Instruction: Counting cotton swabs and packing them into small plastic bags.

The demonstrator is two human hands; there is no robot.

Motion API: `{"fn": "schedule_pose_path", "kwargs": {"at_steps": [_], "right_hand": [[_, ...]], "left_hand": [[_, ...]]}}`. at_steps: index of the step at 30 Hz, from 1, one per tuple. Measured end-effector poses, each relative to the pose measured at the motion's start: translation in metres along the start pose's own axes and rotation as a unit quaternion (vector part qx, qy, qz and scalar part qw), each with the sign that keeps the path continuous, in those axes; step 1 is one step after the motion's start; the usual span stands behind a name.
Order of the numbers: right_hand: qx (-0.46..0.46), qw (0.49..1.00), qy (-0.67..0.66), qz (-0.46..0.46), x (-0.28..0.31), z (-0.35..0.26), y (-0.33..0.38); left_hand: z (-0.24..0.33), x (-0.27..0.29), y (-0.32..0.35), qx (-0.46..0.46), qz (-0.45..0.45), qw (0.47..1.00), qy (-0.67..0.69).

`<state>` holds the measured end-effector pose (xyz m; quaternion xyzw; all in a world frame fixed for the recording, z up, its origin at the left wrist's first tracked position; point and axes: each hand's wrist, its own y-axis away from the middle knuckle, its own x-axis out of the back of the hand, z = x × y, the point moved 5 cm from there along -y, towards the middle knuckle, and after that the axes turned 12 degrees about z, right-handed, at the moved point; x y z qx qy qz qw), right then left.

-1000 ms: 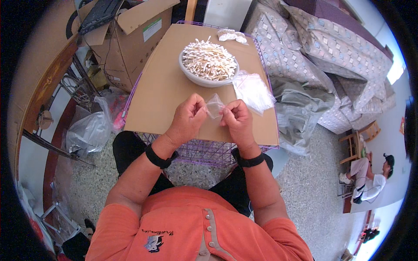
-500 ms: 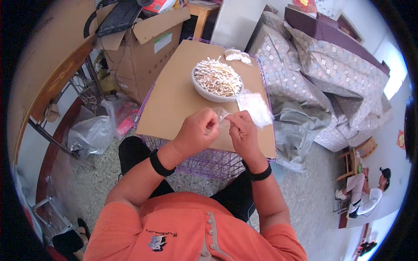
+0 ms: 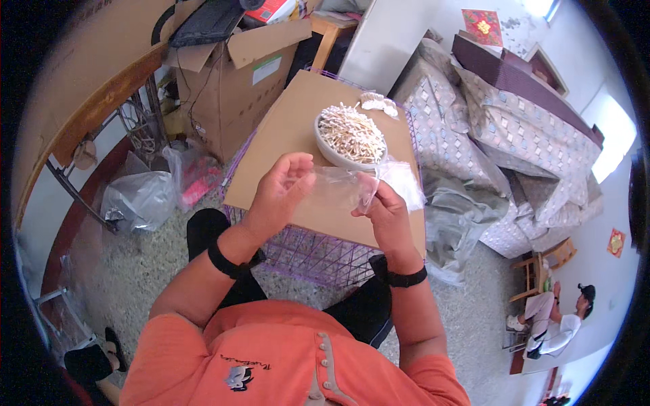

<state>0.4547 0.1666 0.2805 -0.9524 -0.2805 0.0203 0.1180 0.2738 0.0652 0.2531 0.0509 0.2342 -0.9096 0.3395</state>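
Observation:
A clear plastic bag (image 3: pixel 335 184) stretches between my two hands above the near part of the cardboard-topped table (image 3: pixel 284 128). My left hand (image 3: pixel 279 193) has its fingers curled at one end of the bag, with the thumb side against the film. At the other end, my right hand (image 3: pixel 387 215) pinches the bag between thumb and fingers. Just beyond them stands a white bowl (image 3: pixel 338 160) heaped with cotton swabs (image 3: pixel 351 132). Flat clear bags (image 3: pixel 404 184) lie in a stack to the right of the bowl. Small bundles of swabs (image 3: pixel 378 103) rest behind it.
Purple wire mesh (image 3: pixel 311 254) shows under the tabletop. A large open carton (image 3: pixel 247 88) stands at the far left, near plastic bags (image 3: pixel 139 196) on the floor. Covered furniture (image 3: pixel 487 135) is piled at right. Another person (image 3: pixel 558 328) sits at far right.
My hands have moved apart, and the bag between them is now spread out. My left hand's fingers have loosened from a tighter curl. The whole view has shifted slightly.

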Motion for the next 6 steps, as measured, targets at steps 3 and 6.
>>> {"fn": "schedule_pose_path", "kwargs": {"at_steps": [3, 6], "right_hand": [[-0.035, 0.999, -0.022, -0.014, 0.002, 0.018, -0.005], [-0.055, 0.995, -0.077, -0.015, -0.003, 0.026, -0.009]], "left_hand": [[-0.014, 0.0, 0.005, 0.1, -0.078, 0.992, 0.028], [-0.026, 0.003, -0.001, 0.045, -0.042, 0.996, -0.07]]}}
